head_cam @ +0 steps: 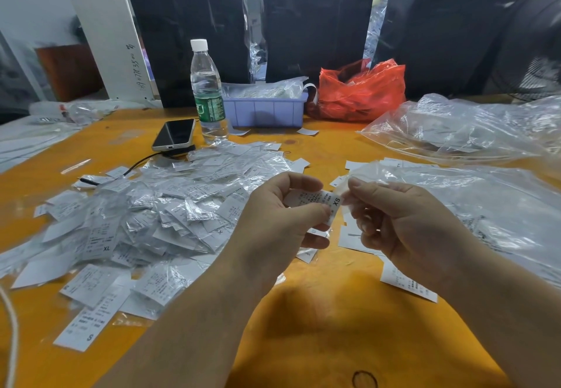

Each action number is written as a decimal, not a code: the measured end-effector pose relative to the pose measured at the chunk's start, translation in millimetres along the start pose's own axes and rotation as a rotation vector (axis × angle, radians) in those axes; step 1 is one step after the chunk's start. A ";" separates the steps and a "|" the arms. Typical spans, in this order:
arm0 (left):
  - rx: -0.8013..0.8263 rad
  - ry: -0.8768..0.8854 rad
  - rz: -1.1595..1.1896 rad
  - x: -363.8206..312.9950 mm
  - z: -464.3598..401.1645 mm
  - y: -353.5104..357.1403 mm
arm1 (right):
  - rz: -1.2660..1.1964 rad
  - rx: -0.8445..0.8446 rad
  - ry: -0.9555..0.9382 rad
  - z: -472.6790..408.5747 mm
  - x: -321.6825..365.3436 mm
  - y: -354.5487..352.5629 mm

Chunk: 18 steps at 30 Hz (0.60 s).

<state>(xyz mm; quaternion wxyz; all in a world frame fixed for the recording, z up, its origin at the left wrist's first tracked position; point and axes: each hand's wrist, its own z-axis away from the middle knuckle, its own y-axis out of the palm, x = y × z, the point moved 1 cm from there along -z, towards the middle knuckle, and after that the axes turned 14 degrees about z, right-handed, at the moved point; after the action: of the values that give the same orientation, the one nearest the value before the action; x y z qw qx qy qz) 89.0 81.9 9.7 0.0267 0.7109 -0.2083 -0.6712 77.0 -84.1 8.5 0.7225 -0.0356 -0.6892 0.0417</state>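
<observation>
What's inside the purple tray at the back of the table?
Crumpled clear plastic bags fill the purple tray past its rim; a white strip hangs over its right end. Anything beneath them is hidden by its walls.

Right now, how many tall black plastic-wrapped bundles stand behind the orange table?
3: the left tall black bundle behind the clear plastic water bottle, the middle one behind the lilac plastic tray, the right one behind the red plastic bag. Others may be hidden.

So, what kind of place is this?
Probably a label packing bench: a heap of bagged white size labels on the orange table, the left hand holding a white XS label, the right hand pinching a clear plastic bag.
</observation>
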 end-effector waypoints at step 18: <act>-0.047 0.019 0.028 0.1 -1.4 -1.5 | 0.105 -0.017 -0.068 1.4 0.0 3.2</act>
<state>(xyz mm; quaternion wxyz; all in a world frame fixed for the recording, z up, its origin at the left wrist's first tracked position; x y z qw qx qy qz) 90.8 82.9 9.3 0.0545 0.7134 -0.2021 -0.6688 75.5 -80.9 8.2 0.6951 -0.0763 -0.7109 0.0749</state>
